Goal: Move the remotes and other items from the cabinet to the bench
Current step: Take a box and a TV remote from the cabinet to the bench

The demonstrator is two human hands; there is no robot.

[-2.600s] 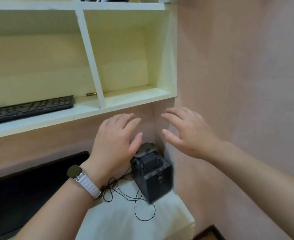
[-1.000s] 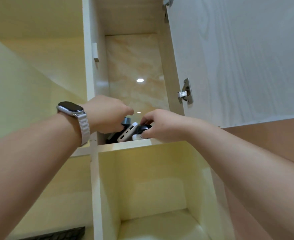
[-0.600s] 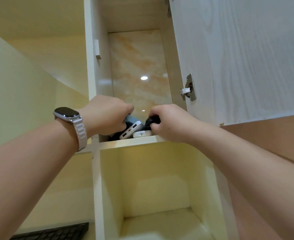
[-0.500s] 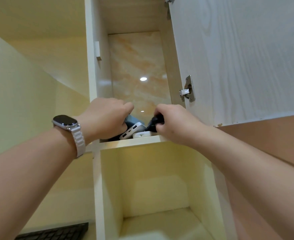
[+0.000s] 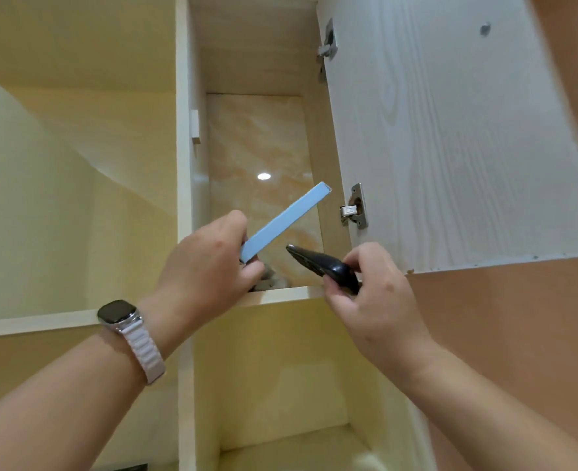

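I look up into the open upper cabinet [image 5: 282,294]. My left hand [image 5: 206,270] grips one end of a flat light-blue box [image 5: 285,220] that slants up to the right in front of the compartment. My right hand [image 5: 372,297] holds a black remote [image 5: 318,263] by its near end, its far tip pointing left just above the shelf edge. Both items are off the shelf. A few pale items [image 5: 270,282] still lie on the shelf behind my left thumb, mostly hidden.
The cabinet door [image 5: 450,130] stands open to the right, with two metal hinges [image 5: 353,207]. A white upright divider [image 5: 183,130] bounds the compartment on the left. Open cream shelves lie below and to the left. I wear a watch [image 5: 119,312] on the left wrist.
Both hands were reaching among the items on the shelf; now the left has lifted out the blue box and the right has lifted out the black remote.
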